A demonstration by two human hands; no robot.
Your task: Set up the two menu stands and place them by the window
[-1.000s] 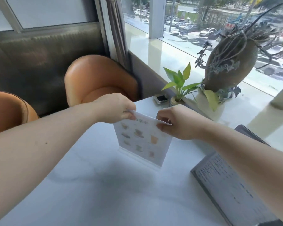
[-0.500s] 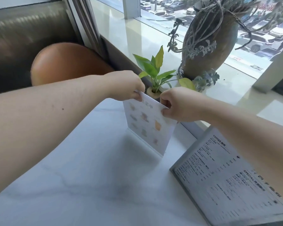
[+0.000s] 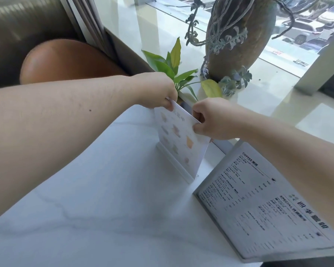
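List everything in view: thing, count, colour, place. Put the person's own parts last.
small menu stand: one, white with drink pictures, upright near the table's window edge
large menu stand: one, grey-white with dark print, at the table's right
table: one, white marble look, foreground
small plant: one, green with yellowing leaves, behind the small stand
tall vase: one, brown, draped with trailing succulents, on the window ledge
chair: one, orange, upper left
bench back: one, dark, behind the chair
left hand: pinching the small stand's top left corner
right hand: pinching its top right edge
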